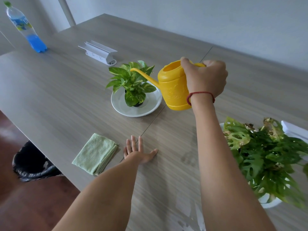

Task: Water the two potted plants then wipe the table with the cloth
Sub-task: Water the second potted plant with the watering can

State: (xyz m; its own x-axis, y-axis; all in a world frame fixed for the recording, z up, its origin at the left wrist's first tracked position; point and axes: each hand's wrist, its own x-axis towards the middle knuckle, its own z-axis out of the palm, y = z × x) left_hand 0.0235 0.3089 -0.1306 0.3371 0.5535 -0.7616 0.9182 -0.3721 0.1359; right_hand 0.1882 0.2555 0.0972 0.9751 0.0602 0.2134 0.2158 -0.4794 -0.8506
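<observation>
Grey wood-grain surface [70, 90] fills most of the view, with a pale wall behind it and dark floor at 8 o'clock. Near the centre a small plant [133, 84] in a dark pot stands on a white dish [150, 107]. The right hand [205, 79] is clenched round the handle of a yellow can [173, 90], which is held just right of the dish; its spout [143, 75] reaches out to 10 o'clock and its tip lies over the leaves. The can looks close to upright, and no stream of water shows, so whether pouring is under way cannot be told. The left hand [139, 152] lies flat and released on the surface at 6 o'clock, fingers spread, grasping nothing. Just left of it lies the folded green cloth [95, 154], untouched. At 4 o'clock the large plant [266, 157], with holed leaves, sits in a white pot [268, 201]; damp marks show on the surface near it. A bottle [25, 27] stands at 10 o'clock and a socket block [100, 52] at 11 o'clock. The step in hand looks like watering the small plant. The next move calls for tipping the can forward so water falls into the pot rather than onto the dish or surface; wiping with the cloth comes after.
</observation>
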